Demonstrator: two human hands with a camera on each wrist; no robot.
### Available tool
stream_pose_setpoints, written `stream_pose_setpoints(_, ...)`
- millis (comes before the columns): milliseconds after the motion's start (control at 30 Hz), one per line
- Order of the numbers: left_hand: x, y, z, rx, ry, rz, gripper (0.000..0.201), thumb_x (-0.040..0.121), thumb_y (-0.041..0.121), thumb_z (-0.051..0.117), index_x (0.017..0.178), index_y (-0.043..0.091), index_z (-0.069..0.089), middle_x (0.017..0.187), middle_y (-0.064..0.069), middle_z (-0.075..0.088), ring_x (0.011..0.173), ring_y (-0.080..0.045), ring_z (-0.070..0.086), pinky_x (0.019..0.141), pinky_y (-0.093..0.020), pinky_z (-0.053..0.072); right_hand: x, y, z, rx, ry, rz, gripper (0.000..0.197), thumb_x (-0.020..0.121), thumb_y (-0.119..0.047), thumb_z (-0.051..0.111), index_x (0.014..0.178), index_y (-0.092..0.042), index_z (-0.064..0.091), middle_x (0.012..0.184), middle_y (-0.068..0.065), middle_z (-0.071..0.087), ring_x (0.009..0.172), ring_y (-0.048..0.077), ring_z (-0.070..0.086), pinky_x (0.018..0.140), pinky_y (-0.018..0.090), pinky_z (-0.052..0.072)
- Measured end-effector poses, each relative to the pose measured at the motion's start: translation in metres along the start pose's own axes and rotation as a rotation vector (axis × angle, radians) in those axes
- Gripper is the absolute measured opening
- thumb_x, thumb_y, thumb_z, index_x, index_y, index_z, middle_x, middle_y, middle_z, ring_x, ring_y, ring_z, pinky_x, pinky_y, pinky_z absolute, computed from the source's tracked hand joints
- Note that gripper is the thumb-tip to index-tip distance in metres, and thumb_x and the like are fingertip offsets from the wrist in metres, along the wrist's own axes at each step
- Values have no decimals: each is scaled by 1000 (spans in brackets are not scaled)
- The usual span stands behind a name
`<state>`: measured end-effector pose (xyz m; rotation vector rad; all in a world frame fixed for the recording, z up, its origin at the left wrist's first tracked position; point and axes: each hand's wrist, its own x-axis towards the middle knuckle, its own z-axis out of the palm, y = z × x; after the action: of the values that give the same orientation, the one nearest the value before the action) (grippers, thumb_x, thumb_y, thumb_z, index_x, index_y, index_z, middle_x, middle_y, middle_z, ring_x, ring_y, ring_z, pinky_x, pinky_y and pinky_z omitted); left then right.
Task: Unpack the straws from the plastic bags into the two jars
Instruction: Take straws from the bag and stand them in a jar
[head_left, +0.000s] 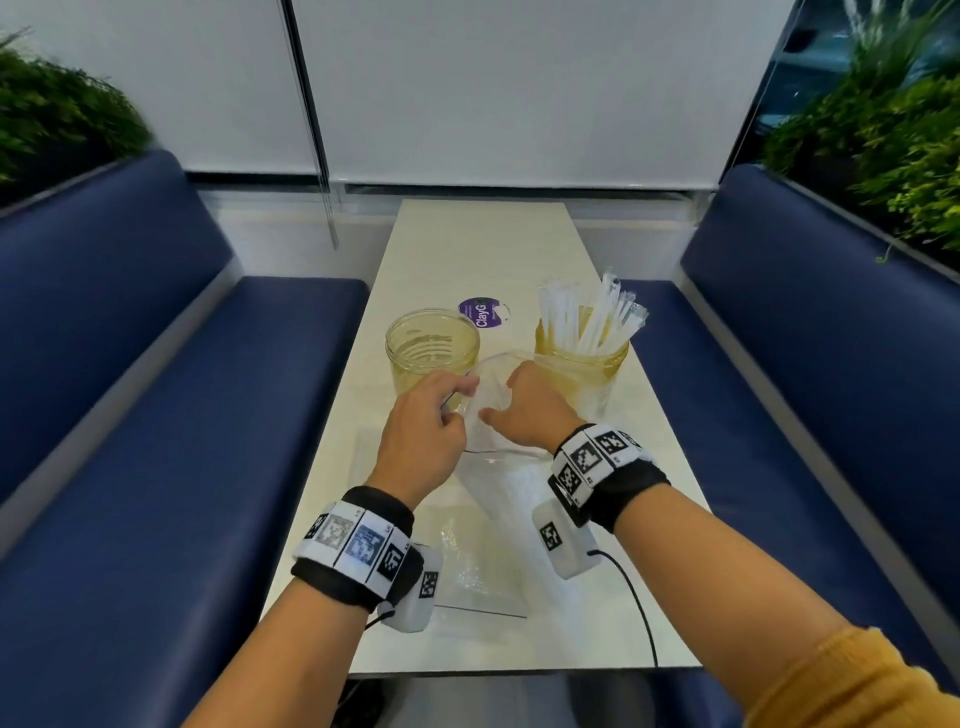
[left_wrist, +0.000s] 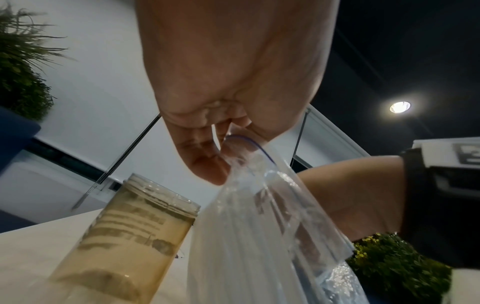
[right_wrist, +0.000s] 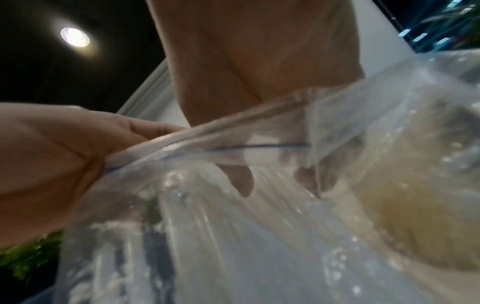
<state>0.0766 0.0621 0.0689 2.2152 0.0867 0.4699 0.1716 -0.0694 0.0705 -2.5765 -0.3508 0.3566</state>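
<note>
Nearest us, a flat clear plastic bag (head_left: 483, 582) lies on the long white table (head_left: 670, 467). Beyond it, our left hand (head_left: 421, 431) pinches the rim of the clear zip bag (head_left: 491, 395) with curled fingers; our right hand (head_left: 530, 410) grips the opposite rim. Behind this bag to the left stands the empty yellowish glass jar (head_left: 431, 345); to the right, the second jar (head_left: 582, 358) holds white wrapped straws (head_left: 592, 312).

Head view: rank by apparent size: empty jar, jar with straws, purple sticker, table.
1. table, largest by far
2-3. jar with straws and empty jar: look about alike; hands and a bag cover their lower parts, so no ranking
4. purple sticker, smallest, partly hidden behind the empty jar
</note>
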Motion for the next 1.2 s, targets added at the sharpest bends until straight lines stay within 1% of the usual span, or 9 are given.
stream_pose_setpoints(100,-2,-3,0,-1,-12,-5,51,83,-11,47,119,16,69,125,6,65,118,-12,58,101,-30,48,4,3,5,5,-33,-20,75,88,-47,67,143,-6,36,134,10,54,122,29,55,93,38,49)
stream_pose_setpoints(200,-4,-3,-2,-30,17,-19,49,84,-10,49,121,15,68,123,4,65,111,-10,59,98,-26,47,4,7,11,-140,-29,-93,50,94,-47,58,126,-9,54,125,8,60,110,26,58,78,31,42)
stream_pose_setpoints(367,-6,-4,-2,-41,38,-68,45,85,-1,58,125,17,65,123,6,63,101,-13,58,96,-33,49,2,14,15,-277,-13,-200,40,102,-41,46,123,-8,52,114,13,63,100,30,61,71,32,40)
stream_pose_setpoints(567,-6,-4,2,68,0,-139,74,72,42,85,135,19,52,124,8,49,108,-12,54,92,-31,49,-10,0,-7,-194,144,-344,30,104,-34,44,115,-7,51,89,11,58,75,24,49,63,33,37)
stream_pose_setpoints(733,-2,8,15,93,24,-189,93,54,68,85,127,19,55,117,10,48,104,-8,52,86,-28,48,-30,-38,-44,-26,255,-513,28,104,-34,46,114,-8,52,69,-4,47,67,23,51,61,34,38)
stream_pose_setpoints(900,6,14,31,-64,131,-154,51,69,59,76,84,17,52,84,1,57,72,-17,56,59,-36,48,-42,-60,-59,214,310,-629,25,102,-32,52,87,-15,42,62,-3,46,52,9,41,51,25,30)
stream_pose_setpoints(1067,8,17,37,-147,155,-42,35,84,42,56,111,21,60,99,2,69,89,-14,67,70,-41,57,-37,-57,-43,511,279,-541,37,92,-46,64,88,-10,59,82,9,66,73,23,62,70,42,55)
stream_pose_setpoints(1133,9,20,37,-112,148,-29,40,90,29,56,129,23,55,112,4,68,100,-12,66,77,-35,58,-36,-52,-36,453,249,-486,45,80,-61,71,91,-18,61,84,-2,66,78,16,63,69,34,55)
stream_pose_setpoints(1200,11,22,37,-79,143,-60,35,92,21,58,128,22,57,105,4,69,95,-16,67,73,-33,58,-33,-48,-28,295,295,-465,44,78,-61,72,86,-20,57,74,-10,58,66,10,56,58,26,43)
